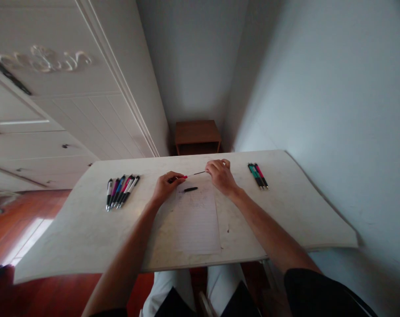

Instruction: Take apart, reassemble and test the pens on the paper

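l hand (166, 184) has its fingers closed on a small red pen part (185, 177), above the top edge of the lined paper (198, 224). r hand (221, 176) pinches the far end of a thin dark rod (200, 173), prob. a refill, which runs btwn the two hands, over the far half of the desk (305, 207). just below, a short black piece (190, 189) lies on the paper's top end. off to the l, a row of pens (122, 193), mixed colours, side by side; to the r, three pens (256, 175), green & pink w/ black lower ends.
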`<state>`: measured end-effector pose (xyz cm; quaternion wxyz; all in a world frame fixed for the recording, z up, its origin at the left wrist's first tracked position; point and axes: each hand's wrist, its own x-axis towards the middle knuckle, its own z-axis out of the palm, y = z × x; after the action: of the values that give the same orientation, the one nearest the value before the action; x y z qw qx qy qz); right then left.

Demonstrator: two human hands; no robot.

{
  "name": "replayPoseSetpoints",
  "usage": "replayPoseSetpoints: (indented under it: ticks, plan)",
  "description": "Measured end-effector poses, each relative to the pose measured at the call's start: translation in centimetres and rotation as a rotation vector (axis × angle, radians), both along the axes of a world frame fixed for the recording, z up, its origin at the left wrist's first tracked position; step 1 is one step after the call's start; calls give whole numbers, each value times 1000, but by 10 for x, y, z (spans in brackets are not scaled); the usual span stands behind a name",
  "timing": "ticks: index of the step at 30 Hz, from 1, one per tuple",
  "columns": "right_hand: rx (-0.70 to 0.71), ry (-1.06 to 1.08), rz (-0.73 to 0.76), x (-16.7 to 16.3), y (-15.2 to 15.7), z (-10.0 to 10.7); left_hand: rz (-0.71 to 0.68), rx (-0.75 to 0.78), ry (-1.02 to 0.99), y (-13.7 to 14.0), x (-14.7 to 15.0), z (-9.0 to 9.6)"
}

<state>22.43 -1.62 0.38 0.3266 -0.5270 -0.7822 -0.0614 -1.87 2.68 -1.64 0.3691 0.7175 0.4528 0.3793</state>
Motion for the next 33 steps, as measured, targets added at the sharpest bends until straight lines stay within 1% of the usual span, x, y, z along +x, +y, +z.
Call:
replayPoseSetpoints:
  ticks: [4, 10, 14, 17, 21, 24, 28, 33]
  plan:
    - [-14, -9, 23, -4, -1, -1, -18, 33, 19, -3, 3, 1]
    - [-48, -40, 71, -17, -5, -1, -107, 190, 59, -14, 14, 3]
    - [-64, -50, 64, -22, -7, -1, -73, 254, 55, -18, 19, 3]
    - [-84, -49, 54, -24, -7, -2, -40, 268, 44, -19, 20, 4]
    - [-103, -31, 31, -26, -7, -5, -33, 289, 15, -20, 20, 6]
    - [-108, -9, 20, -28, -8, -7, -62, 314, 7, -20, 20, 7]
    - [-136, -8, -1, -30, -7, -9, -115, 308, 65, -19, 20, 4]
    - [-135, 0, -20, -33, -9, -7, -106, 321, 80, -18, 17, 2]
